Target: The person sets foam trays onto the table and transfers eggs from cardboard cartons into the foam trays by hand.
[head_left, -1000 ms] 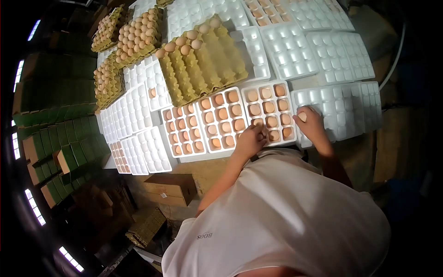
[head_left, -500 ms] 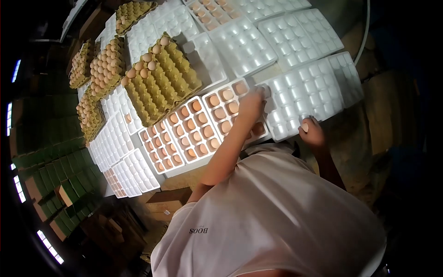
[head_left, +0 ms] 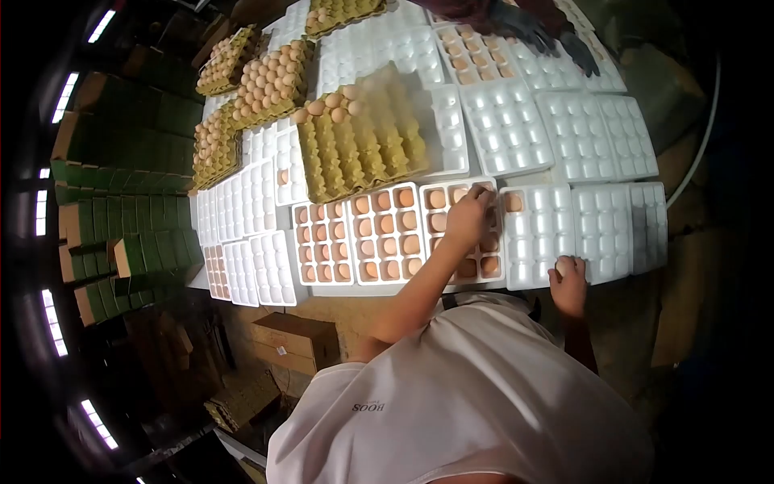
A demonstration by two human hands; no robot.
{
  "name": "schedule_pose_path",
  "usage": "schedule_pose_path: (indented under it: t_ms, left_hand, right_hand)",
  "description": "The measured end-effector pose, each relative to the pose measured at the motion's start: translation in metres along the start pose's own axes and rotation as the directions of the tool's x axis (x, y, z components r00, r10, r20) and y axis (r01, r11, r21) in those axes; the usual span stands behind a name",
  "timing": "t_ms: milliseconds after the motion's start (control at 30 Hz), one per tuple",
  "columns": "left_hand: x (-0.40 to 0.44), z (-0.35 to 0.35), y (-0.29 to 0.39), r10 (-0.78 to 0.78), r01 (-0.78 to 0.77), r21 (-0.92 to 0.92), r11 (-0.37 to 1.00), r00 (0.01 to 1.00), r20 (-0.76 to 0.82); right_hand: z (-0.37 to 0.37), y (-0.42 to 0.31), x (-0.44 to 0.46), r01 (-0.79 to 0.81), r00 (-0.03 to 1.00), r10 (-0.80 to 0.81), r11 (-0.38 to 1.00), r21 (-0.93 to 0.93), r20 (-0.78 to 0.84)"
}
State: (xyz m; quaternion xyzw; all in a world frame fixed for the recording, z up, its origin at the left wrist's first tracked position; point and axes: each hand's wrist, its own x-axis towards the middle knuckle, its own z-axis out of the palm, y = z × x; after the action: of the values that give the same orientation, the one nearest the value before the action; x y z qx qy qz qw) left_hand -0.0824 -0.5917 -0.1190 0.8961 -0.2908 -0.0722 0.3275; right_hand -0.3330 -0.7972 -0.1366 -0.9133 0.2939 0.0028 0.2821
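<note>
My left hand (head_left: 470, 214) is over the right-hand columns of a white foam tray (head_left: 461, 182) of brown eggs, fingers curled down at its far end; what they hold, if anything, is hidden. My right hand (head_left: 570, 284) is closed around an egg (head_left: 562, 264), near the front edge of the adjoining foam tray (head_left: 538, 234). One egg (head_left: 513, 202) sits in that tray's far left cell. Left of my left hand, two more foam trays, a nearer one (head_left: 352, 242) and another (head_left: 295, 242), hold rows of eggs.
A yellow pulp tray (head_left: 367, 149) with several eggs along its far left end rests on the foam trays. More egg-filled pulp trays (head_left: 274, 81) are stacked at back left. Another person's gloved hands (head_left: 576, 52) reach in at the far side. A cardboard box (head_left: 296, 340) stands below the table.
The view has turned, shifting the table. My left hand has moved left off the adjoining tray, where an egg now shows. My right hand keeps its egg. Another person's gloved hands have come into view.
</note>
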Motion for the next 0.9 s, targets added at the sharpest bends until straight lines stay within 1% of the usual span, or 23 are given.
schedule_pose_path:
  t_ms: [33, 67, 100, 133, 167, 200, 233, 267, 300, 333, 367, 400, 433, 467, 500, 567, 600, 667, 700, 767, 800, 833, 900]
  left_hand:
    - [-0.008, -0.013, -0.010, -0.025, 0.025, -0.001, 1.000, 0.999, -0.032]
    - [-0.012, -0.024, -0.027, -0.012, 0.005, -0.046, 0.999, 0.988, -0.154]
    - [-0.018, -0.053, -0.030, -0.104, 0.089, -0.080, 0.993, 0.972, -0.213]
    - [-0.022, -0.080, -0.039, -0.127, 0.111, -0.069, 0.991, 0.948, -0.293]
    - [-0.020, -0.106, -0.051, -0.107, 0.122, 0.017, 0.992, 0.919, -0.379]
    - [-0.019, -0.124, -0.073, -0.201, 0.192, -0.064, 0.979, 0.882, -0.426]
    - [-0.011, -0.150, -0.093, -0.197, 0.218, -0.004, 0.976, 0.874, -0.443]
    - [-0.003, -0.170, -0.113, -0.193, 0.255, 0.071, 0.964, 0.860, -0.472]
    - [0.009, -0.190, -0.129, -0.140, 0.245, 0.160, 0.956, 0.864, -0.484]
    - [0.027, -0.204, -0.153, -0.068, 0.204, 0.240, 0.949, 0.877, -0.475]
    - [0.047, -0.215, -0.176, 0.002, 0.161, 0.317, 0.935, 0.889, -0.459]
    - [0.067, -0.222, -0.191, 0.036, 0.133, 0.345, 0.929, 0.895, -0.444]
    - [0.086, -0.225, -0.202, 0.072, 0.103, 0.372, 0.922, 0.902, -0.426]
    - [0.102, -0.223, -0.210, 0.093, 0.108, 0.411, 0.905, 0.893, -0.439]
    - [0.109, -0.230, -0.210, 0.009, 0.135, 0.368, 0.920, 0.932, -0.363]
    - [0.118, -0.251, -0.192, -0.151, 0.198, 0.286, 0.938, 0.972, -0.177]
    - [0.120, -0.255, -0.190, -0.197, 0.234, 0.290, 0.928, 0.968, -0.153]
    - [0.126, -0.249, -0.207, -0.163, 0.193, 0.266, 0.944, 0.978, -0.134]
    - [0.128, -0.247, -0.215, -0.147, 0.177, 0.254, 0.951, 0.980, -0.132]
    - [0.132, -0.257, -0.220, -0.173, 0.188, 0.206, 0.960, 0.981, -0.089]
    - [0.134, -0.260, -0.224, -0.182, 0.190, 0.184, 0.964, 0.981, -0.063]
    - [0.133, -0.257, -0.231, -0.202, 0.208, 0.046, 0.977, 0.972, -0.116]
    - [0.126, -0.248, -0.242, -0.273, 0.225, -0.233, 0.946, 0.940, -0.203]
  right_hand:
    - [0.001, -0.002, 0.003, 0.020, 0.999, -0.021, 0.999, -0.031, -0.037]
    - [0.001, -0.009, 0.010, 0.008, 0.999, -0.008, 1.000, -0.018, -0.048]
    - [-0.008, -0.030, 0.023, -0.081, 0.996, 0.077, 0.994, 0.076, 0.047]
    - [-0.005, -0.042, 0.040, 0.110, 0.994, -0.111, 0.993, 0.039, 0.007]
    - [-0.001, -0.056, 0.060, 0.290, 0.956, -0.290, 0.957, -0.001, -0.033]
    - [0.003, -0.089, 0.083, 0.213, 0.974, -0.222, 0.965, 0.153, 0.046]
    - [0.011, -0.131, 0.111, 0.118, 0.978, -0.163, 0.948, 0.296, 0.133]
    - [0.022, -0.166, 0.142, 0.270, 0.947, -0.311, 0.904, 0.333, 0.076]
    - [0.034, -0.203, 0.176, 0.418, 0.891, -0.453, 0.834, 0.360, 0.015]
    - [0.044, -0.242, 0.210, 0.556, 0.823, -0.566, 0.784, 0.277, -0.049]
    - [0.050, -0.289, 0.239, 0.616, 0.783, -0.616, 0.746, 0.252, -0.089]
    - [0.059, -0.329, 0.270, 0.693, 0.719, -0.683, 0.686, 0.222, -0.132]
    - [0.068, -0.365, 0.299, 0.717, 0.697, -0.711, 0.683, 0.142, -0.098]
    - [0.076, -0.394, 0.326, 0.755, 0.656, -0.753, 0.654, 0.051, -0.061]
    - [0.095, -0.410, 0.355, 0.781, 0.620, -0.782, 0.623, -0.039, -0.068]
    - [0.118, -0.415, 0.399, 0.809, 0.588, -0.802, 0.582, -0.085, 0.101]
    - [0.112, -0.422, 0.399, 0.776, 0.627, -0.755, 0.626, -0.077, 0.189]
    - [0.083, -0.439, 0.392, 0.694, 0.689, -0.629, 0.715, -0.079, 0.361]
    - [0.087, -0.434, 0.391, 0.709, 0.684, -0.667, 0.704, -0.050, 0.296]
    - [0.095, -0.421, 0.392, 0.745, 0.658, -0.737, 0.667, 0.008, 0.154]
    - [0.095, -0.422, 0.395, 0.761, 0.639, -0.750, 0.649, 0.005, 0.170]
    - [0.096, -0.424, 0.397, 0.743, 0.656, -0.742, 0.667, 0.054, 0.140]
    - [0.094, -0.427, 0.391, 0.701, 0.692, -0.717, 0.696, 0.157, 0.086]
